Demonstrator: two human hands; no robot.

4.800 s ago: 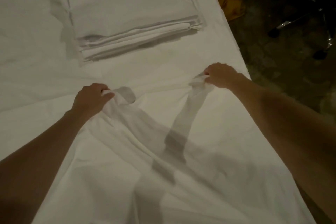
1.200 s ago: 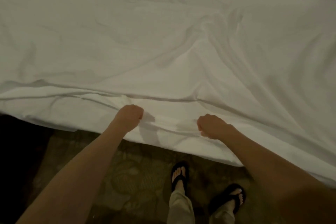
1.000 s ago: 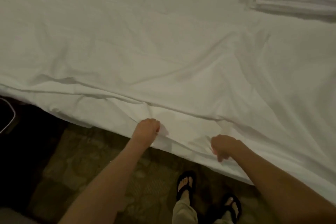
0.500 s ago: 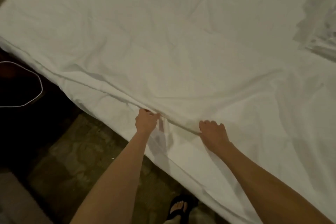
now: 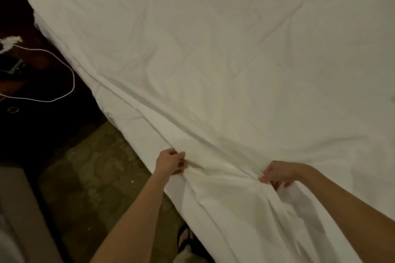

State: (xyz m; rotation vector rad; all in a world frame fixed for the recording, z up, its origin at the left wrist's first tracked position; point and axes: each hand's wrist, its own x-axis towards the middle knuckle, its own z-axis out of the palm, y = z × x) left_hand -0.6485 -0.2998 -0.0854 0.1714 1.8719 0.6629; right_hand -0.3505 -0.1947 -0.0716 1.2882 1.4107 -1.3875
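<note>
1. Step in hand, as I judge it: spreading and straightening the white sheet along its near edge; both hands hold that edge where it falls over the side.
2. The left hand has its fingers curled round a bunch of the hem, thumb pressed on top; the right hand pinches a raised fold between thumb and fingertips, its other fingers loosely bent beneath.
3. The next move probably calls for an even pull toward the near side with the hands drawn apart, so the slack between them flattens; a one-sided tug could drag the whole sheet askew.
4. The sheet lies across the long raised surface, filling the frame from the far left corner to the right edge; its near border hangs over the side above the patterned floor.
5. It looks thin, soft and plain white; shallow creases cross the middle; deeper ridges run diagonally from the far left and gather at the two hands, with bunched cloth between and below them.
6. To the left stands dark furniture with a white cable looped on it; a sandalled foot shows at the near edge.
</note>
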